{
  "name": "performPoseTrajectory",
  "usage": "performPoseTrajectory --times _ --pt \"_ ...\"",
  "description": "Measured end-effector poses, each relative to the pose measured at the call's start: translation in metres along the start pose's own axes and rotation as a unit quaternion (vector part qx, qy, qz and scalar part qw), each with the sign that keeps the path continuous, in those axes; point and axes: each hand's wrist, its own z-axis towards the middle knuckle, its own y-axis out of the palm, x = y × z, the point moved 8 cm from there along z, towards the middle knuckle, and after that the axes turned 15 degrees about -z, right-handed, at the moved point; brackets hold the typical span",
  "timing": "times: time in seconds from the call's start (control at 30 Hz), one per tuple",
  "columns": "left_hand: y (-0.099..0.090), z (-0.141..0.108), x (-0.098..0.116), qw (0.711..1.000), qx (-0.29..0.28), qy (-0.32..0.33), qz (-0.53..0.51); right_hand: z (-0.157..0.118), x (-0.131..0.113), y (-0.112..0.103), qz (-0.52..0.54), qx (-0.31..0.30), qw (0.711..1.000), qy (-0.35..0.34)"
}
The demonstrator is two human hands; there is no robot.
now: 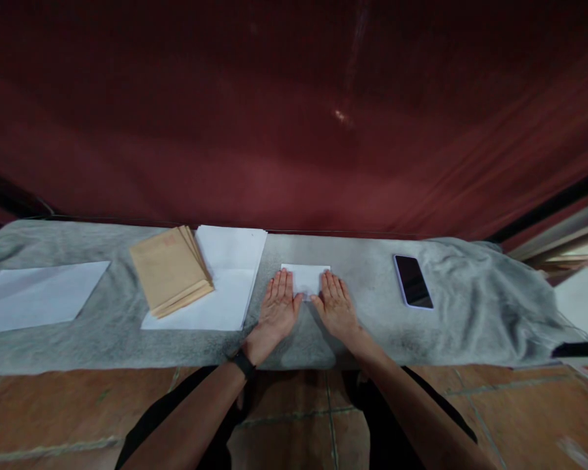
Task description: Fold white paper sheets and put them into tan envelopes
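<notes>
A small white piece of paper, which looks folded, lies on the grey cloth in front of me. Flat on its left side rests my left hand, fingers stretched out and pointing away from me, thumb toward the middle. My right hand presses flat on the right side in the same way. Both thumbs lie near the paper's close edge, a little apart. The hands cover the left and right ends of the paper.
To the left, brown envelopes lie on a stack of white sheets. Another white sheet is at the far left. A phone lies to the right on the grey cloth. Behind stands a dark red surface.
</notes>
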Motion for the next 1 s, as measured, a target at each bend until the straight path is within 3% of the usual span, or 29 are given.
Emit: performPoseTrajectory --times 0.37,0.43,0.57,0.67,1.0 --pt "-0.018 -0.007 -0.002 0.998 0.054 -0.017 0.007 -0.004 0.018 -0.003 0.0 -0.009 0.999 0.034" --pt "-0.018 -0.009 0.008 0.998 0.055 0.007 0.002 -0.001 0.013 -0.009 0.019 -0.008 0.999 0.026" --pt "-0.001 -0.021 0.036 0.995 0.0 0.096 -0.009 -0.003 -0.014 -0.016 0.082 -0.042 0.994 -0.051" --pt "0.009 -0.031 0.044 0.99 -0.024 0.136 -0.003 -0.011 -0.027 -0.015 0.096 -0.059 0.99 -0.083" --pt "-0.008 -0.032 0.02 0.998 0.008 0.07 0.001 -0.025 0.003 -0.01 0.032 -0.023 0.999 -0.034"
